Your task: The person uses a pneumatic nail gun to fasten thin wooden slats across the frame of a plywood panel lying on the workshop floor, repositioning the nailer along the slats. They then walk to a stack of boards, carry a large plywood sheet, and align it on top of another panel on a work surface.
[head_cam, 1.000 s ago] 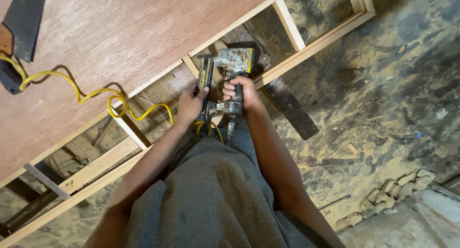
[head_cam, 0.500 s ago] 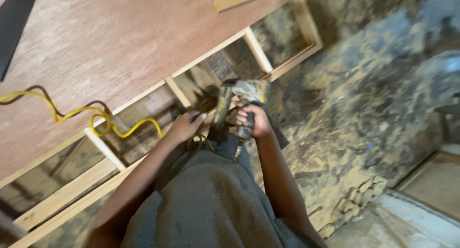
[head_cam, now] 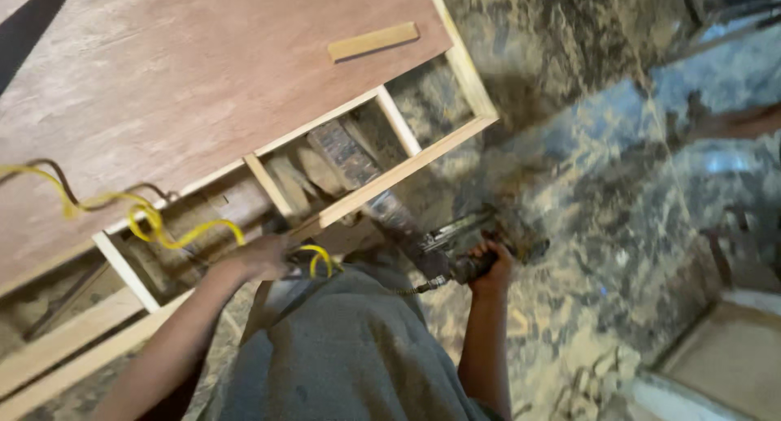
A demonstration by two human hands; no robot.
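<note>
Swung away from the wooden frame (head_cam: pixel 407 170) since half a second ago, the nail gun (head_cam: pixel 460 246) now hangs out over the mottled stone floor (head_cam: pixel 586 169) at the person's right side, where before it sat against the frame rails between both hands. One right hand (head_cam: pixel 490 262) has its fingers wrapped tight round the gun's handle; the tool is blurred, but its long magazine points left toward the frame and a thin hose fitting trails from its base toward the grey garment (head_cam: pixel 350 356). One left hand (head_cam: pixel 264 254) has let go of the gun and rests at the near rail of the frame, beside a loop of the single yellow air hose (head_cam: pixel 175 235); motion blur hides whether its fingers close on the hose or only lie against the wood, so I cannot tell its grip. That hose runs left from the hand in curls, over the frame's open bay and up across the plywood sheet (head_cam: pixel 203 79). One plywood sheet covers most of the frame, leaving three open bays along the near edge, split by two short cross pieces. One small loose wood strip (head_cam: pixel 373 41) lies flat on the plywood near its far corner. One dark plank (head_cam: pixel 358 173) lies under the frame, slanting out toward the gun.
</note>
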